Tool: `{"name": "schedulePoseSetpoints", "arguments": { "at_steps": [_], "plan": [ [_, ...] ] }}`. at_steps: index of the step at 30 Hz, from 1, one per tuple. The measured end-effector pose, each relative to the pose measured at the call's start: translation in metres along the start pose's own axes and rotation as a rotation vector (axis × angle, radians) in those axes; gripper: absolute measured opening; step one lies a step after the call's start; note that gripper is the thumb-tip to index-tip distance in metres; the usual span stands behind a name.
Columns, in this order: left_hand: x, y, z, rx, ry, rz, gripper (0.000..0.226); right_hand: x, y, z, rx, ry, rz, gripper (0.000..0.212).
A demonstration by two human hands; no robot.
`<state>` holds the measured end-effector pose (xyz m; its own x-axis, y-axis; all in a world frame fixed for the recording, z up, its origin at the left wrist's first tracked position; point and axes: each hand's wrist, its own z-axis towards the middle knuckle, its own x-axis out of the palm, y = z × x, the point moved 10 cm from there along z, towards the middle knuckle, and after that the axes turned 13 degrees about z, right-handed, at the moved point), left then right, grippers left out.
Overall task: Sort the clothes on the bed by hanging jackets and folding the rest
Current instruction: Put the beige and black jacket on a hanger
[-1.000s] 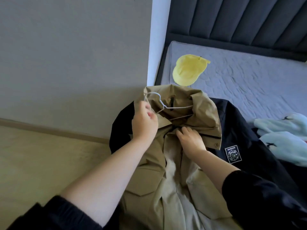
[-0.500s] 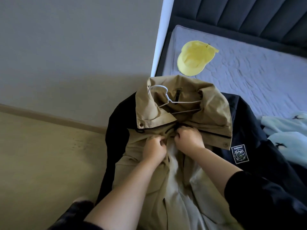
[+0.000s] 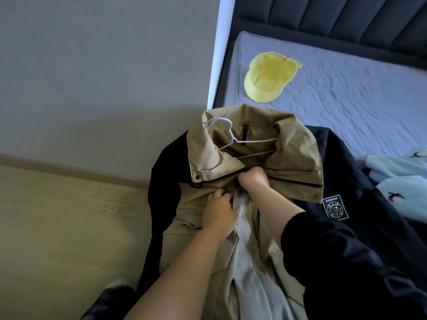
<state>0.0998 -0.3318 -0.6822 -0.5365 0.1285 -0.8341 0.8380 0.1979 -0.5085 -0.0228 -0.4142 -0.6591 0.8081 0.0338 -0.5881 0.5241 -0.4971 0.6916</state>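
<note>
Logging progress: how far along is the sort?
Done: hanger sits in the collar of the tan jacket. In hand: left hand and right hand grip its front, apparently closing it. Left: hang it and the black jacket beneath; fold the blue garment; cap lies on the bed.

One cam only, head-worn, wide-angle. Looks fwd and steeply down onto the jacket [image 3: 298, 155], v. close, at the bed [image 3: 346, 100] corner. Wall [image 3: 104, 77] and floor [image 3: 57, 227] fill the left; headboard [image 3: 335, 17] top right. View prob. tilted slightly.
</note>
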Motion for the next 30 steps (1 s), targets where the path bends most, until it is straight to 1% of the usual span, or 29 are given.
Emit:
{"name": "schedulePoseSetpoints", "arguments": {
  "at_steps": [2,4,6,8,10,12,14,15,19,25,30],
  "plan": [
    [-0.002,-0.002,-0.003,0.005,-0.029,0.048,0.059,0.003,0.004,-0.004,0.029,0.057,0.089,0.025],
    [-0.006,-0.005,-0.003,0.017,-0.072,0.121,0.061,0.004,0.006,-0.011,0.079,0.131,0.175,0.035],
    [-0.010,-0.006,-0.001,0.002,-0.079,0.137,0.059,-0.004,0.005,-0.021,0.126,0.142,0.273,0.033],
    [-0.017,-0.006,0.003,-0.028,-0.104,0.100,0.059,-0.015,0.011,-0.030,0.126,0.129,0.404,0.027],
    [-0.026,-0.010,0.007,-0.049,-0.150,0.080,0.060,-0.023,0.018,-0.040,0.135,0.137,0.540,0.025],
    [-0.031,-0.020,0.011,-0.048,-0.172,0.109,0.053,-0.030,0.029,-0.049,0.118,0.149,0.562,0.027],
    [-0.032,-0.029,0.012,-0.028,-0.172,0.191,0.040,-0.036,0.039,-0.054,0.078,0.140,0.547,0.027],
    [-0.032,-0.032,0.012,-0.023,-0.167,0.225,0.037,-0.038,0.041,-0.056,0.083,0.134,0.548,0.028],
    [-0.024,-0.033,0.011,-0.019,-0.110,0.318,0.034,-0.040,0.033,-0.063,0.198,0.127,0.619,0.033],
    [-0.013,-0.031,0.006,-0.005,-0.033,0.408,0.023,-0.046,0.026,-0.071,0.055,0.075,0.797,0.032],
    [-0.008,-0.023,0.003,-0.059,0.034,0.366,0.022,-0.050,0.038,-0.082,-0.070,0.077,0.908,0.035]
  ]
}}
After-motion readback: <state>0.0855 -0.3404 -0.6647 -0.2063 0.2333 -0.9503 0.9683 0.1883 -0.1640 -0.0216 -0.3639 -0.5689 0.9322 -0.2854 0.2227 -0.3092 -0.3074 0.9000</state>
